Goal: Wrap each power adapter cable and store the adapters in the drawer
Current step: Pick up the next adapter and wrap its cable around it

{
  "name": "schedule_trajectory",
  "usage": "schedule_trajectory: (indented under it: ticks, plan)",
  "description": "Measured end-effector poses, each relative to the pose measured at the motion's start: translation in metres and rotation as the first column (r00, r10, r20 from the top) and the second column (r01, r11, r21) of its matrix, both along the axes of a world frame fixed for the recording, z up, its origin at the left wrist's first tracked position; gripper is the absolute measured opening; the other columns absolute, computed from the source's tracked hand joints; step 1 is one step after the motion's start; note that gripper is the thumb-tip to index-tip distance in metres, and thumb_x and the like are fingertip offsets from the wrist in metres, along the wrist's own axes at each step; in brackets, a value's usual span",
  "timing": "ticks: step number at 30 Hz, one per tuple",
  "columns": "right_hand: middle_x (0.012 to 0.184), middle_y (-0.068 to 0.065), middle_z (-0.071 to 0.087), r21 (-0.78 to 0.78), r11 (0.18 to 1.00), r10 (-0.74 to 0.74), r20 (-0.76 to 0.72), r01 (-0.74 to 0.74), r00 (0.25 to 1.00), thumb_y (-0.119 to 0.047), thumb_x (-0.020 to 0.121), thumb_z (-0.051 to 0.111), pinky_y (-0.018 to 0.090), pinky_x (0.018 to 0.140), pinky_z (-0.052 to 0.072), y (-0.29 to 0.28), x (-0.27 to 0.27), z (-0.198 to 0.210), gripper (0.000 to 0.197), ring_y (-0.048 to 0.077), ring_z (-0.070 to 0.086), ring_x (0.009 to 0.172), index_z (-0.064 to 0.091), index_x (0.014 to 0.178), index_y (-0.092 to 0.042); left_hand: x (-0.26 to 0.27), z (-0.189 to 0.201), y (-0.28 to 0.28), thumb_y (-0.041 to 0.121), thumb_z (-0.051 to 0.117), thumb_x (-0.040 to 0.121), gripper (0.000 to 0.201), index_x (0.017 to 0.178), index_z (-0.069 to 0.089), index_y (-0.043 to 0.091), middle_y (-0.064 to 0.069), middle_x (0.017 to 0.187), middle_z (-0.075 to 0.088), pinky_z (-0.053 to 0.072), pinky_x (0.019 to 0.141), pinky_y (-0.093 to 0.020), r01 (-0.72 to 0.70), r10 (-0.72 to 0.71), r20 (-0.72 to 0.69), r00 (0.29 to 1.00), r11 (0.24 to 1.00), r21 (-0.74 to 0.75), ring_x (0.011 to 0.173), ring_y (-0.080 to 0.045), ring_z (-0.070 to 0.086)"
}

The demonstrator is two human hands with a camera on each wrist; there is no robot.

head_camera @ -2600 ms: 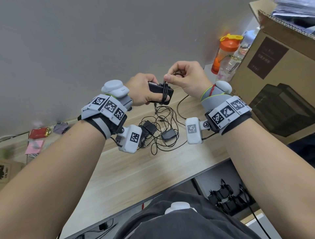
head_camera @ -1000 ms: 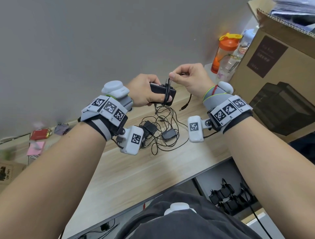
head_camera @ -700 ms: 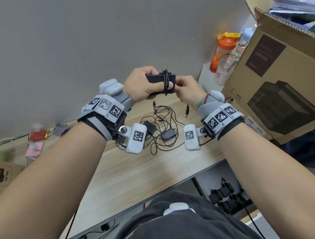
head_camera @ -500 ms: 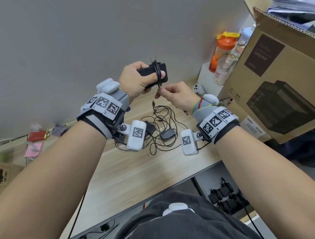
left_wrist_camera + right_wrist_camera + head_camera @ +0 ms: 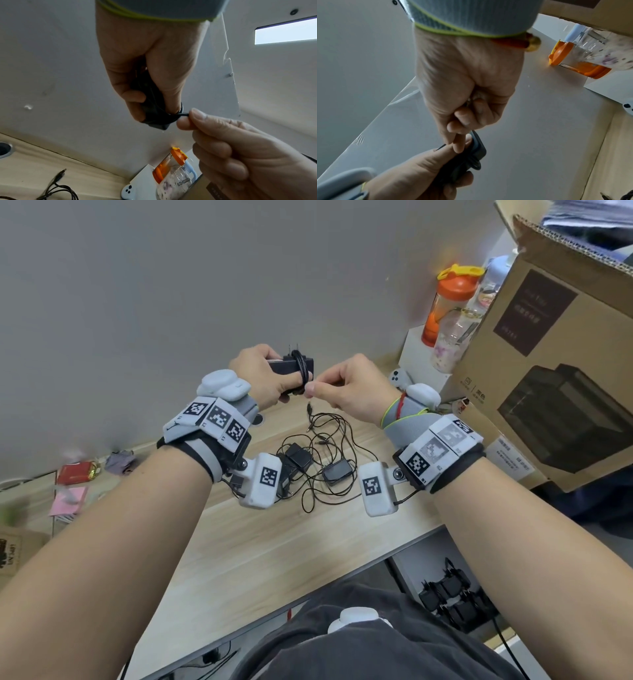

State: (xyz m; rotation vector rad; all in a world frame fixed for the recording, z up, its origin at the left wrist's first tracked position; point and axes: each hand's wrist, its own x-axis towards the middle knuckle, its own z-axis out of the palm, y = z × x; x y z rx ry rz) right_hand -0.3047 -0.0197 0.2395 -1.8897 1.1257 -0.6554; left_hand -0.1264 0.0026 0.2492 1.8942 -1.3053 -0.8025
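My left hand (image 5: 274, 381) grips a black power adapter (image 5: 291, 365) held up above the desk, prongs upward, with its cable wound in several turns round the body. My right hand (image 5: 310, 387) pinches the last bit of that cable (image 5: 183, 115) right beside the wraps, between thumb and forefinger. In the wrist views the adapter (image 5: 154, 116) (image 5: 471, 154) sits between both hands. Two more adapters (image 5: 298, 455) (image 5: 337, 471) lie on the desk in a tangle of loose cables (image 5: 325, 433). The open drawer (image 5: 455, 556) under the desk holds several wrapped adapters (image 5: 448, 594).
A large cardboard box (image 5: 548, 371) fills the right side of the desk (image 5: 257, 549). An orange-lidded bottle (image 5: 448, 302), a clear bottle (image 5: 459, 337) and a white controller (image 5: 399, 378) stand by the wall. A cable hole (image 5: 257, 419) is behind my left wrist.
My right hand has wound the hanging cable tail round the adapter, and the plug end no longer dangles. Both hands have shifted slightly, the adapter still in my left hand.
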Motion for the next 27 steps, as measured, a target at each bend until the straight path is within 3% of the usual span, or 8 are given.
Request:
schedule_trajectory:
  ticks: [2, 6, 8, 12, 16, 19, 23, 27]
  plan:
    - [0.051, -0.008, 0.057, 0.012, 0.999, -0.040, 0.055, 0.039, 0.998, -0.030, 0.086, 0.073, 0.015, 0.048, 0.037, -0.003, -0.001, 0.001, 0.021, 0.004, 0.043, 0.043, 0.077, 0.077, -0.012, -0.003, -0.001, 0.000, 0.037, 0.086, 0.064, 0.039, 0.085, 0.057, 0.021, -0.004, 0.073, 0.075, 0.059, 0.059, -0.041, 0.020, -0.020, -0.023, 1.000, 1.000, 0.014, 0.063, -0.022, 0.074]
    - [0.060, 0.007, 0.068, 0.039, 0.994, -0.103, 0.172, 0.098, 0.980, -0.031, 0.079, 0.080, 0.018, 0.047, 0.040, -0.007, -0.003, 0.000, 0.020, 0.013, 0.054, 0.046, 0.073, 0.068, -0.015, -0.008, 0.002, 0.000, 0.024, 0.086, 0.072, 0.044, 0.103, 0.056, 0.019, -0.010, 0.087, 0.071, 0.060, 0.055, -0.033, 0.062, -0.064, -0.129, 0.990, 0.998, -0.014, 0.062, -0.024, 0.073]
    - [0.062, 0.014, 0.067, 0.075, 0.991, -0.127, 0.261, 0.111, 0.957, -0.023, 0.077, 0.083, 0.021, 0.046, 0.043, -0.007, -0.002, 0.000, 0.017, 0.015, 0.057, 0.047, 0.071, 0.070, -0.014, -0.008, 0.001, 0.000, 0.022, 0.083, 0.076, 0.044, 0.113, 0.059, 0.019, -0.011, 0.091, 0.071, 0.061, 0.059, -0.034, 0.104, -0.105, -0.180, 0.978, 0.994, -0.017, 0.064, -0.024, 0.073]
    - [0.066, 0.020, 0.065, 0.171, 0.977, -0.190, 0.452, 0.124, 0.872, -0.003, 0.079, 0.079, 0.025, 0.052, 0.051, -0.008, -0.001, 0.001, 0.024, 0.018, 0.062, 0.050, 0.057, 0.085, -0.008, -0.011, -0.002, 0.000, 0.008, 0.070, 0.088, 0.021, 0.106, 0.064, 0.016, -0.014, 0.093, 0.068, 0.060, 0.063, -0.029, 0.209, -0.204, -0.257, 0.945, 0.978, -0.007, 0.065, -0.016, 0.070]
    - [0.083, 0.023, 0.066, 0.207, 0.966, -0.238, 0.496, 0.153, 0.835, 0.002, 0.083, 0.074, 0.025, 0.063, 0.054, -0.009, -0.003, -0.002, 0.037, 0.013, 0.063, 0.057, 0.047, 0.106, -0.009, -0.013, -0.001, -0.002, 0.005, 0.067, 0.089, 0.025, 0.113, 0.060, 0.010, -0.011, 0.095, 0.065, 0.061, 0.063, -0.030, 0.215, -0.202, -0.295, 0.934, 0.977, 0.013, 0.069, -0.021, 0.070]
    - [0.080, 0.017, 0.068, 0.224, 0.961, -0.259, 0.514, 0.164, 0.818, -0.002, 0.086, 0.072, 0.025, 0.065, 0.052, -0.007, -0.002, -0.002, 0.042, 0.016, 0.062, 0.061, 0.042, 0.113, -0.011, -0.015, -0.003, -0.006, 0.007, 0.067, 0.090, 0.034, 0.123, 0.057, 0.005, -0.012, 0.103, 0.064, 0.062, 0.066, -0.034, 0.159, -0.146, -0.306, 0.941, 0.987, 0.016, 0.074, -0.025, 0.070]
    - [0.068, 0.007, 0.072, 0.241, 0.963, -0.228, 0.495, 0.120, 0.838, -0.008, 0.088, 0.071, 0.023, 0.053, 0.047, -0.004, 0.000, -0.002, 0.018, 0.015, 0.059, 0.053, 0.054, 0.093, -0.008, -0.019, -0.003, -0.010, 0.011, 0.064, 0.092, 0.031, 0.122, 0.057, 0.008, -0.017, 0.112, 0.062, 0.057, 0.054, -0.026, 0.056, -0.048, -0.345, 0.937, 0.998, 0.015, 0.073, -0.025, 0.068]
    - [0.073, 0.018, 0.071, 0.262, 0.960, -0.209, 0.425, 0.102, 0.881, -0.007, 0.087, 0.072, 0.025, 0.052, 0.051, 0.002, 0.003, -0.003, 0.013, 0.020, 0.061, 0.055, 0.059, 0.085, -0.004, -0.022, 0.001, -0.012, 0.014, 0.055, 0.093, 0.015, 0.108, 0.058, 0.014, -0.014, 0.099, 0.063, 0.054, 0.048, -0.025, -0.007, 0.023, -0.375, 0.927, 0.999, 0.042, 0.064, -0.023, 0.064]
